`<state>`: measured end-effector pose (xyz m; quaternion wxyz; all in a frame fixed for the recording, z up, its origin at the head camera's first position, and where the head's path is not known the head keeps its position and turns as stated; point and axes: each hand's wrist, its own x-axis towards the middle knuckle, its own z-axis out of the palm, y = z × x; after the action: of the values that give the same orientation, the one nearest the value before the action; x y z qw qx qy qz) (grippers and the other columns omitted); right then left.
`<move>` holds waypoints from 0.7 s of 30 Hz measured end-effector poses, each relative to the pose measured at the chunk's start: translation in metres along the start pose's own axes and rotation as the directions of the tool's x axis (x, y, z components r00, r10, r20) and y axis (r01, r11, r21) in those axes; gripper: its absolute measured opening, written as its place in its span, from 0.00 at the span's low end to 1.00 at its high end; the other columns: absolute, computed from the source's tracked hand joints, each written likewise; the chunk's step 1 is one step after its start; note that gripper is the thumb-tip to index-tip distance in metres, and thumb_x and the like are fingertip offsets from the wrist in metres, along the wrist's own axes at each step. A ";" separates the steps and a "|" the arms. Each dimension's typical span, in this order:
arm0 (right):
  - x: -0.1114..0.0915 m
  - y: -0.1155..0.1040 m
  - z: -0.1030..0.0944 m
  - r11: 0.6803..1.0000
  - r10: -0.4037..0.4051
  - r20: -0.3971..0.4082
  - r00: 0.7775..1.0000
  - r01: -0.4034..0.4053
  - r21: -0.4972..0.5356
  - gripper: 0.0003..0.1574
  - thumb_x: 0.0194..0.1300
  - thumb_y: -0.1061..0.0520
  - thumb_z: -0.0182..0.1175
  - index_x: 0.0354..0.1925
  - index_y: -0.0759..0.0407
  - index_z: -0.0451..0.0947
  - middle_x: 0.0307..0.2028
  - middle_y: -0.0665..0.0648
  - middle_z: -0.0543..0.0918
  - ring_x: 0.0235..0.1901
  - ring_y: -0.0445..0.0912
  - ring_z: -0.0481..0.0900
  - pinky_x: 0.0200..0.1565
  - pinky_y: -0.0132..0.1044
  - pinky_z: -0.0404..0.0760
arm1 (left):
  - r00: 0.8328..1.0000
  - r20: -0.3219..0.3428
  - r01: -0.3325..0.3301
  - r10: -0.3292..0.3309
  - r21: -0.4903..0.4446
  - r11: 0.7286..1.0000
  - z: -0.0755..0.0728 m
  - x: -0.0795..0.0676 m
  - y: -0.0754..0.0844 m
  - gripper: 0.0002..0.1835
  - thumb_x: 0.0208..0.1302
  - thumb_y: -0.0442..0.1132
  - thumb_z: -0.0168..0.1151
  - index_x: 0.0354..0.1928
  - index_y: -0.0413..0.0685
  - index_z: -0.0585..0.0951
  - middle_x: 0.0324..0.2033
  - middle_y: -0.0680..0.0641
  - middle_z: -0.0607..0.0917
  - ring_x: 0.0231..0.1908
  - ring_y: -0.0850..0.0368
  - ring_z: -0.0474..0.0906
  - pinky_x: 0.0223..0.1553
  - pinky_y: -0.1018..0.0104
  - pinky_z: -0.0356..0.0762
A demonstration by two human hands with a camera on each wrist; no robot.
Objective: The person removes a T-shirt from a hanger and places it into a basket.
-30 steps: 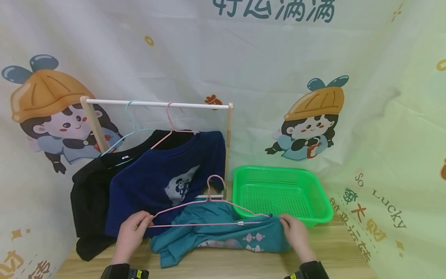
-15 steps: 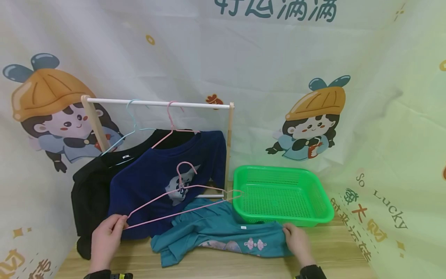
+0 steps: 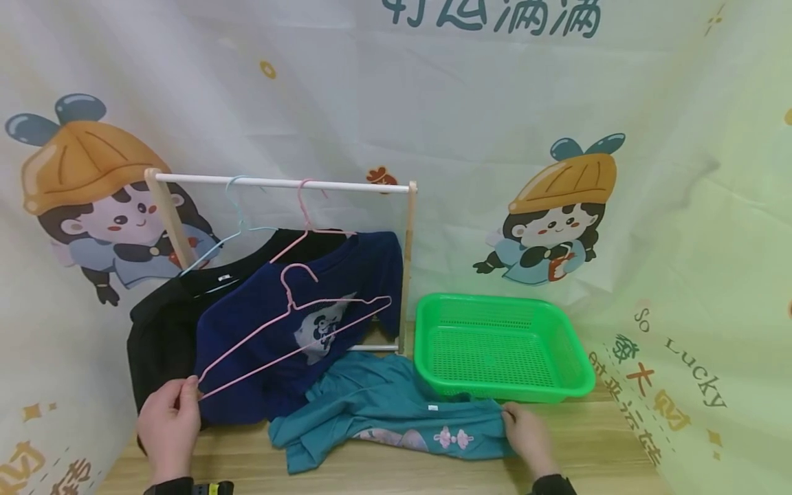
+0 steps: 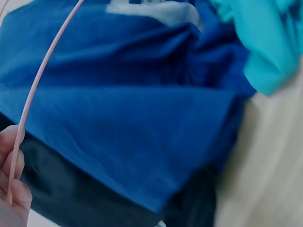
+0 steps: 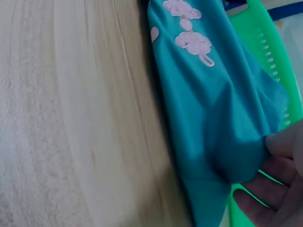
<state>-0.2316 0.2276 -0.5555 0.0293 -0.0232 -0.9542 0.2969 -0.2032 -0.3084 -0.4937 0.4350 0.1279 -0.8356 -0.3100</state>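
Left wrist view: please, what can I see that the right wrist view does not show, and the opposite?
Left wrist only: the left hand gripping the pink hanger, and the black garment. Right wrist only: the green basket, the pink flower ornaments and the right hand, which pinches the teal shirt. Both: the teal shirt and the wooden tabletop.

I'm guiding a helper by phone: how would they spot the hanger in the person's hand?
Find the white-railed clothes rack. In front of its navy shirt, a pink hanger slants upward from the person's left hand. Unlike the blue hanger and other pink hanger on the rack, it bears no clothes.
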 end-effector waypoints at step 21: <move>-0.011 -0.065 0.029 0.898 -0.439 -0.127 0.889 0.433 -0.071 0.18 0.63 0.57 0.67 0.51 0.60 0.80 0.48 0.58 0.84 0.52 0.55 0.79 0.54 0.53 0.76 | 0.992 -0.043 -0.125 0.120 -0.174 0.977 0.034 0.059 0.104 0.17 0.72 0.39 0.59 0.27 0.33 0.80 0.23 0.36 0.80 0.26 0.44 0.70 0.33 0.56 0.61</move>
<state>-0.2245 0.1569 -0.5430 0.1614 0.1703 -0.9364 0.2611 -0.2598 -0.2427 -0.4047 0.4765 0.0423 -0.8041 -0.3531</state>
